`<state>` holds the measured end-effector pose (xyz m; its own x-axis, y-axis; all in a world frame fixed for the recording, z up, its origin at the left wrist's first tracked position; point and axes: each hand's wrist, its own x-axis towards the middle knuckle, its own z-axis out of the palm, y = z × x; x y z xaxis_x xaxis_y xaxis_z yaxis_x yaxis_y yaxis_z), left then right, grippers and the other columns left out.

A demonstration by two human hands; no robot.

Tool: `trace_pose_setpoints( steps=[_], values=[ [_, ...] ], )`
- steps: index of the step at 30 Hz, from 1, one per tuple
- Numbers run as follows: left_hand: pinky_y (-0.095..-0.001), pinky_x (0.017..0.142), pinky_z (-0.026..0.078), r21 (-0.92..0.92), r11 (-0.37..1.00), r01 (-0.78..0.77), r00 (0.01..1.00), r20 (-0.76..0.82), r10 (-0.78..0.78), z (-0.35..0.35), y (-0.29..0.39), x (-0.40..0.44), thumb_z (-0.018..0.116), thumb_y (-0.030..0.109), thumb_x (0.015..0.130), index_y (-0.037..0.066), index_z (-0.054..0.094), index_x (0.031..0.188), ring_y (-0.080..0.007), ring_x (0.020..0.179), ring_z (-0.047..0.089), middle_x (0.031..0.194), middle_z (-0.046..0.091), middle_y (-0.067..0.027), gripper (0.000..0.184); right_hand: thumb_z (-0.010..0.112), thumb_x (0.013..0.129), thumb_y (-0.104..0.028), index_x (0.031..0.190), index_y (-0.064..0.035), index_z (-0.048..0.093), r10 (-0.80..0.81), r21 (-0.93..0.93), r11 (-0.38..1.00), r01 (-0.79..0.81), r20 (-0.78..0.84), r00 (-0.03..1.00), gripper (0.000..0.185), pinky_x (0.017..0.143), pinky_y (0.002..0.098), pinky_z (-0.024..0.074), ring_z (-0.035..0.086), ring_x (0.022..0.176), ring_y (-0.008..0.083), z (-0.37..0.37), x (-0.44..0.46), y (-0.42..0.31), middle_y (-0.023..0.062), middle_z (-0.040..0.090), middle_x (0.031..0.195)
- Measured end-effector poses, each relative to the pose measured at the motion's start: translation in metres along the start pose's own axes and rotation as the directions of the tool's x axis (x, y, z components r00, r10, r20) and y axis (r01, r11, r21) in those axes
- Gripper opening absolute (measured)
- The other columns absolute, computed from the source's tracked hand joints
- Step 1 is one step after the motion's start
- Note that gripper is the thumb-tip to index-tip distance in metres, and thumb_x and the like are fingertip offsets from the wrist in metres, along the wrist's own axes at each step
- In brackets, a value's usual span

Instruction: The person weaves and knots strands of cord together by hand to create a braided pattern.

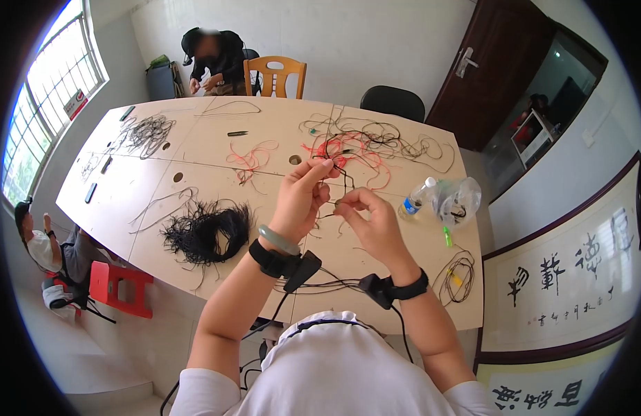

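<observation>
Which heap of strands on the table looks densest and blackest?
The bushy black heap, left of the left hand. The others, like the far-left tangle, are sparser, with tabletop showing through.

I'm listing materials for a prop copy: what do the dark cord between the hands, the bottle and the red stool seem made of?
Dark cord: probably textile fibre, since it looks thin and flexible; finish too small to judge.
Bottle: likely clear, smooth plastic, being see-through.
Red stool: probably moulded plastic, smooth-looking, in one uniform colour.
</observation>
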<state>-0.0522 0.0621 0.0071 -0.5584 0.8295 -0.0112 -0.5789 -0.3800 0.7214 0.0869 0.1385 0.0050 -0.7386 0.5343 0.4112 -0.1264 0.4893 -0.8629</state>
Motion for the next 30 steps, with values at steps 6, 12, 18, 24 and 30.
trace_pose_setpoints(
  steps=[6,12,18,24,30],
  values=[
    [-0.0175,0.06,0.045,0.417,0.908,-0.037,0.997,0.081,0.003,0.007,0.006,-0.018,0.062,0.013,0.089,0.003,0.062,0.092,-0.0042,0.064,0.052,0.078,0.062,-0.0003,0.011,0.057,0.088,-0.006,0.09,0.0,0.053,-0.07,-0.148,0.986,0.077,0.047,0.996,0.007,0.053,0.0268,0.0458,0.058,0.058,0.0132,-0.024,-0.003,-0.021,0.0057,0.058,0.067],
    [-0.0199,0.065,0.049,0.491,0.87,-0.037,0.981,0.184,-0.062,0.01,0.004,-0.026,0.062,0.014,0.089,0.0,0.064,0.093,-0.0064,0.069,0.057,0.081,0.064,-0.0015,0.015,0.06,0.086,-0.006,0.087,-0.0007,0.057,0.022,-0.042,0.999,-0.024,-0.047,0.999,0.007,0.049,0.0208,0.0383,0.048,0.053,0.0067,-0.023,-0.002,-0.018,0.0033,0.057,0.069],
    [-0.0227,0.073,0.053,0.448,0.893,0.039,0.977,0.171,-0.128,0.015,0.005,-0.028,0.062,0.014,0.089,-0.003,0.064,0.098,-0.0091,0.076,0.061,0.086,0.066,-0.0056,0.02,0.064,0.082,-0.004,0.084,-0.003,0.06,-0.148,-0.191,0.975,0.115,-0.164,0.975,0.004,0.047,0.021,0.037,0.046,0.051,0.0072,-0.02,-0.003,-0.018,0.0019,0.057,0.073],
    [-0.0228,0.071,0.051,0.445,0.895,0.032,0.961,0.231,-0.15,0.01,0.006,-0.029,0.062,0.015,0.089,-0.003,0.065,0.094,-0.0094,0.074,0.061,0.084,0.065,-0.005,0.018,0.065,0.08,-0.001,0.084,-0.0031,0.061,-0.145,-0.19,0.975,0.119,-0.129,0.981,0.006,0.047,0.0206,0.0372,0.047,0.051,0.0063,-0.024,-0.008,-0.023,0.0014,0.056,0.073],
    [-0.0225,0.068,0.05,0.476,0.878,0.052,0.939,0.276,-0.205,0.004,0.008,-0.03,0.063,0.011,0.087,-0.004,0.065,0.092,-0.0094,0.072,0.06,0.081,0.065,-0.0056,0.015,0.065,0.079,0.001,0.084,-0.0025,0.062,-0.078,-0.126,0.99,0.067,-0.086,0.993,0.007,0.048,0.0198,0.0386,0.048,0.054,0.0048,-0.027,-0.013,-0.023,0.001,0.057,0.075]
  ],
)
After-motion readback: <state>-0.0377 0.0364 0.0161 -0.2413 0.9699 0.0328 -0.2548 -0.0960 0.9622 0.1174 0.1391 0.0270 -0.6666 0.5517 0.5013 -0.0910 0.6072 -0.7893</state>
